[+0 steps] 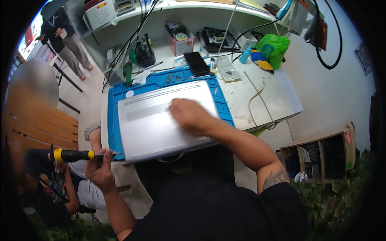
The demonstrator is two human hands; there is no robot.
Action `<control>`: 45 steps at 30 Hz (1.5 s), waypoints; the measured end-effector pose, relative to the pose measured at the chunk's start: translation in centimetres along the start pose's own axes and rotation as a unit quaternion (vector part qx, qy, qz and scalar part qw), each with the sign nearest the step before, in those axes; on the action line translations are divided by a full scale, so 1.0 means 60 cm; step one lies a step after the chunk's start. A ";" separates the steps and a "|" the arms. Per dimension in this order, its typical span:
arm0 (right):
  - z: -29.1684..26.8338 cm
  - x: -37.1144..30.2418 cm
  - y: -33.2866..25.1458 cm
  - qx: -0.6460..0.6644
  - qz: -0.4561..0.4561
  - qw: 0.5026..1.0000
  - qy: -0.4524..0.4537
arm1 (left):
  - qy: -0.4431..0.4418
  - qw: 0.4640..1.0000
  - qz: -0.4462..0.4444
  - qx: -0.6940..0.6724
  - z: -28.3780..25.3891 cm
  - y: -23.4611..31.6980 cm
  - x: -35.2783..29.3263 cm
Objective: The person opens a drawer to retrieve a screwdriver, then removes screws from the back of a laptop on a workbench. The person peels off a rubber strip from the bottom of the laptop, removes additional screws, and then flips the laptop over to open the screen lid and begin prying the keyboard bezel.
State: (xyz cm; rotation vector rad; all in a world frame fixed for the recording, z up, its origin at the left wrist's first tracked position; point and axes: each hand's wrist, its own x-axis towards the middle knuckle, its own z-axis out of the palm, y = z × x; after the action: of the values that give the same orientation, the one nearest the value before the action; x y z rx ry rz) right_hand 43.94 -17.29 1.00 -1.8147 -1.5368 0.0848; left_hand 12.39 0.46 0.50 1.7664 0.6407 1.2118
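Observation:
A silver laptop (161,134) lies bottom side up on a blue repair mat (114,138), its near edge reaching over the front of the bench. My right hand (191,116) is on or just above the middle of its bottom cover, fingers curled and blurred by motion. Whether anything is in those fingers does not show. Beside the laptop's near left corner, my left hand (100,170) grips a screwdriver (76,155) with a yellow and black handle. The shaft points right, toward that corner. Small dark parts (173,78) lie in the mat's far trays.
Behind the mat sit a black phone (196,63), a red and white box (181,43), a dark tool holder (145,52) and a green bag (273,50). Cables (136,30) hang at the back. A seated person (48,180) is close on the left; another person (62,32) stands farther off.

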 end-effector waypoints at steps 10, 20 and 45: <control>-0.175 -0.034 0.259 -0.077 0.143 0.983 0.089 | -0.050 0.998 -0.016 -0.034 0.018 -0.016 -0.005; -0.168 -0.032 0.194 -0.097 0.138 0.980 0.105 | -0.184 0.982 -0.016 -0.049 0.097 0.039 -0.018; -0.045 0.037 -0.173 0.322 -0.145 0.935 -0.011 | -0.262 0.946 0.179 0.061 0.155 0.024 -0.033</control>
State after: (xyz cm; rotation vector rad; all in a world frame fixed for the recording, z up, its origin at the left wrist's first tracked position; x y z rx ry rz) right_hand 37.34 -16.61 9.70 -1.0666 -1.5388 0.4179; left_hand 20.09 -5.22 -0.50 2.2598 0.0817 0.8746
